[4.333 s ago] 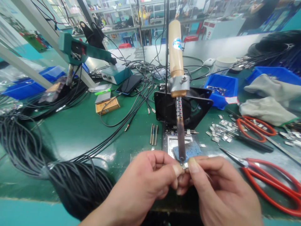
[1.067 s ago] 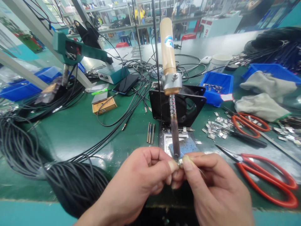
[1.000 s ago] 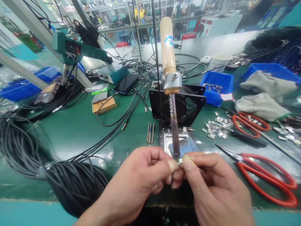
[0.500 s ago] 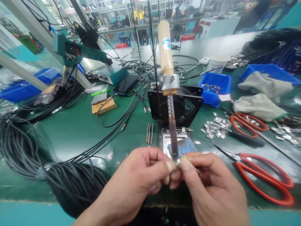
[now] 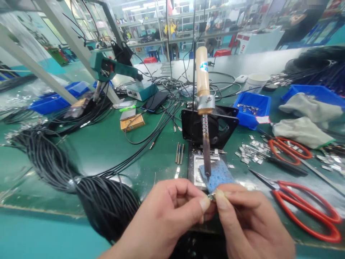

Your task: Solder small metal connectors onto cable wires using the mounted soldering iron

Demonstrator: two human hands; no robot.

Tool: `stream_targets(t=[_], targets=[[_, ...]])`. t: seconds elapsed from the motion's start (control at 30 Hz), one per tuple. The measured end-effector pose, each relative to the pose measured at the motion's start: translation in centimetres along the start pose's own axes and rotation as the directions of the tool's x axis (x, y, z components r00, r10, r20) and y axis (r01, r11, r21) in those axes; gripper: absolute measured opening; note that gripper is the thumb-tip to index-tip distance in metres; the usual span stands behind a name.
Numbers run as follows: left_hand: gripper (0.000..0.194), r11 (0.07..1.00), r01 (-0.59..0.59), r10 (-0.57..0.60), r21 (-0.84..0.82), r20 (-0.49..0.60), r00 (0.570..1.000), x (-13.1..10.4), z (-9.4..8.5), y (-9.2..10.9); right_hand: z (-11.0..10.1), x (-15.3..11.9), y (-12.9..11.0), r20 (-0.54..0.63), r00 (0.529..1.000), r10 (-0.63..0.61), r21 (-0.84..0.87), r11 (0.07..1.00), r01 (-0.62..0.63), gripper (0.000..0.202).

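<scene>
Thumb and fingers of my left hand [image 5: 175, 212] are closed in a pinch on a small shiny metal connector [image 5: 212, 196], mostly covered by the fingertips. My right hand [image 5: 250, 219] pinches at the same piece from the other side, its fingertips touching or nearly touching those of the left. Just above them points the tip of a soldering iron [image 5: 206, 154] with a wooden handle, clamped upright in a metal holder [image 5: 206, 103]. Between iron and hands, a blue sponge [image 5: 219, 175] lies on the stand's metal tray [image 5: 197, 169].
A black fan [image 5: 194, 126] stands behind the iron. To the right lie red-handled scissors [image 5: 309, 212], loose metal connectors [image 5: 250, 151], gloves [image 5: 302, 131] and a blue bin [image 5: 253, 108]. A bundle of black cables [image 5: 107, 201] spreads over the left side, near a small wooden box [image 5: 132, 123].
Both hands and the piece have come down away from the iron's tip, which they were touching or close to before. The whole view has shifted, so the bench appears further right and lower.
</scene>
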State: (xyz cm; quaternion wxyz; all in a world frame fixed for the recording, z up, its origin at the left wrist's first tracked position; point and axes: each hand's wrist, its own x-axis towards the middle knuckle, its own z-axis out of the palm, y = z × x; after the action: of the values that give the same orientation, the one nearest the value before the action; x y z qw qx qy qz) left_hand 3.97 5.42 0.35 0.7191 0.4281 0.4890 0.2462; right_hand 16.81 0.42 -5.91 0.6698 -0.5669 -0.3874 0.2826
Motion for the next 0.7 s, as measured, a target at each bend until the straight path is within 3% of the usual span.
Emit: stream_targets(t=[0.23,0.37,0.43,0.53,0.6,0.7], targets=[[0.021,0.999,-0.046,0.046,0.023,0.004,0.999,-1.6,0.5,-0.1,-0.5,-0.8,-0.3,0.019,0.993,-0.112,-0.026,0.993,0.113,0.009],[0.020,0.998,-0.064,0.064,0.029,0.006,0.998,-2.3,0.6,-0.5,-1.7,-0.9,-1.3,0.052,0.994,-0.091,-0.059,0.994,0.094,0.006],[0.022,0.998,-0.049,0.050,0.029,-0.010,0.999,-2.6,0.6,-0.8,-3.3,0.0,-1.8,0.072,0.996,-0.061,-0.151,0.986,0.071,0.004],[0.028,0.999,-0.028,0.029,0.038,-0.033,0.999,-3.0,0.5,-1.3,-6.0,2.7,-1.8,0.044,0.994,-0.096,-0.442,0.891,0.106,0.025],[0.030,0.999,-0.023,0.025,0.040,-0.050,0.998,-3.2,0.5,-1.7,-6.9,4.7,-1.4,0.179,0.984,-0.019,-0.582,0.804,0.121,0.027],[0.028,0.999,-0.030,0.032,0.023,-0.067,0.997,-3.5,0.6,-2.1,-6.4,6.9,-0.6,0.273,0.961,0.044,-0.650,0.745,0.150,0.023]])
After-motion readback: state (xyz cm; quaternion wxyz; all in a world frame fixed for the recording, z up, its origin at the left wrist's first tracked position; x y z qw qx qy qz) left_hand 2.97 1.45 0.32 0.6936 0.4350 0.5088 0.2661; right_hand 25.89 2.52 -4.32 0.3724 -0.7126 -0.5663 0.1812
